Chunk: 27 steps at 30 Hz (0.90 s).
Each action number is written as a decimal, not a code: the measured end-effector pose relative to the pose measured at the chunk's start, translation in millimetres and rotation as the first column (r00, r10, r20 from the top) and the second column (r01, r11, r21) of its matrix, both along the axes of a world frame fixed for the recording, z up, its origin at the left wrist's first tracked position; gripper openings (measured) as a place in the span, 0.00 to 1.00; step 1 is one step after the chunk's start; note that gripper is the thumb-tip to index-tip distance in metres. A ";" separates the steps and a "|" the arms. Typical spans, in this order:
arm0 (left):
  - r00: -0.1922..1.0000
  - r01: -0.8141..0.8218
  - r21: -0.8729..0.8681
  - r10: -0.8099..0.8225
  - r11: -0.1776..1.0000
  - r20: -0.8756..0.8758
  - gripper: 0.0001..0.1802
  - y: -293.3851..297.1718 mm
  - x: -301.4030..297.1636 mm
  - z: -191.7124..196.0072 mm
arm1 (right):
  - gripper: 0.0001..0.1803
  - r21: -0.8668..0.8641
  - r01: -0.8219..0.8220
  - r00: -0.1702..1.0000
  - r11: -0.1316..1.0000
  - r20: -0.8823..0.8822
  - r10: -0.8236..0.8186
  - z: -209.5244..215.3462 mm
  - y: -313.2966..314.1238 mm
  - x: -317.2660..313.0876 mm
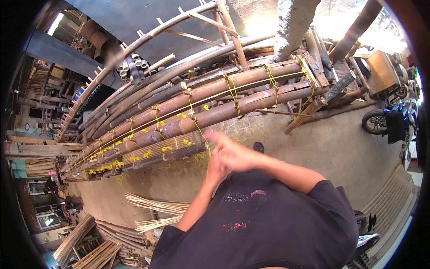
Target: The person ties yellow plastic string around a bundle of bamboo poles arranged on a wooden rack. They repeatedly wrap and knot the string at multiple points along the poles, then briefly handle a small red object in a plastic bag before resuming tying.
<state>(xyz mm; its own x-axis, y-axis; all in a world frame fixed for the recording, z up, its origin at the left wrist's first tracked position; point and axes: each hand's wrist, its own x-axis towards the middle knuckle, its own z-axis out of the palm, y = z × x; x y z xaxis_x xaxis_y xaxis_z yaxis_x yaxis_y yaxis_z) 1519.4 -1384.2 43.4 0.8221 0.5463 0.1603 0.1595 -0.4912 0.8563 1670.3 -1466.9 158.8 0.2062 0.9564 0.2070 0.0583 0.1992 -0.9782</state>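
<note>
My two hands meet in front of my dark shirt, close to the near bamboo pole (201, 117). A thin yellow cord (207, 140) runs down from that pole to my fingers. My left hand (217, 165) is closed where the cord reaches it. Pressed against it, my right hand (237, 154) has its fingers drawn together, slightly blurred; what lies in them is hidden. Two long bamboo poles form a frame, tied round with yellow cord at several places. Thin bamboo strips (172, 138) lie side by side along the near side, with yellow knots on them.
Thick bamboo lengths (139, 107) lie stacked behind the frame. A concrete pillar (293, 27) rises beyond it. Loose split strips (156, 208) lie on the floor at lower left, with a blue motorcycle (398, 119) far right and corrugated sheets (387, 197) at lower right.
</note>
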 end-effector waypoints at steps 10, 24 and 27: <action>0.998 0.022 -0.822 0.035 0.569 0.051 0.13 -13.2 4.4 62.9 | 0.09 -0.382 -0.195 0.817 0.903 -0.573 -0.066 -26.5 -3.2 19.3; 0.795 0.330 -0.417 -0.488 0.847 -0.361 0.11 -2.2 10.1 88.2 | 0.45 -0.214 -0.215 0.915 0.953 -0.386 0.120 -94.7 6.7 17.7; 0.929 0.156 -0.455 -0.286 0.877 -0.233 0.08 54.4 -9.9 -6.4 | 0.38 -0.286 -0.538 0.841 0.793 -0.243 0.483 -2.1 -18.3 18.2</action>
<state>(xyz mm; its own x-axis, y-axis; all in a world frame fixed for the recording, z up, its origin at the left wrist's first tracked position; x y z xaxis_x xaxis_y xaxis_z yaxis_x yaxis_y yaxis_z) 1509.4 -1329.8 37.0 0.9027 0.3056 -0.3029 0.3586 -0.1451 0.9222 1688.6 -1485.2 156.8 -0.3301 0.9347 -0.1320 -0.1115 -0.1774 -0.9778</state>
